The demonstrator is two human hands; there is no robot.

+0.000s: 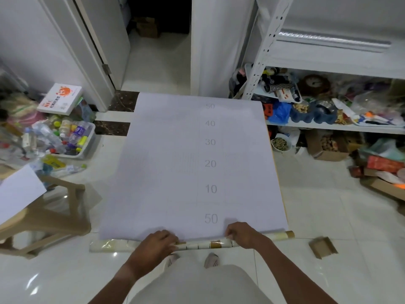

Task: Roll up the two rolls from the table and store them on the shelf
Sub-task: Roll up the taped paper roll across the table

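Both hands grip the rolled core (197,244) at the near edge, long axis running left-right across the body. Left hand (156,240) is curled over the tube left of centre, right hand (240,234) pinches it right of centre, fingers closed. The roll is patterned cream with brown tape bands. The unrolled sheet (175,167) stretches straight away from the hands: flat, pale lilac backing, gridded, numbered scale. Rolling looks barely begun. A second roll (333,40), silvery and shiny, lies on the white metal shelf (258,69), far right.
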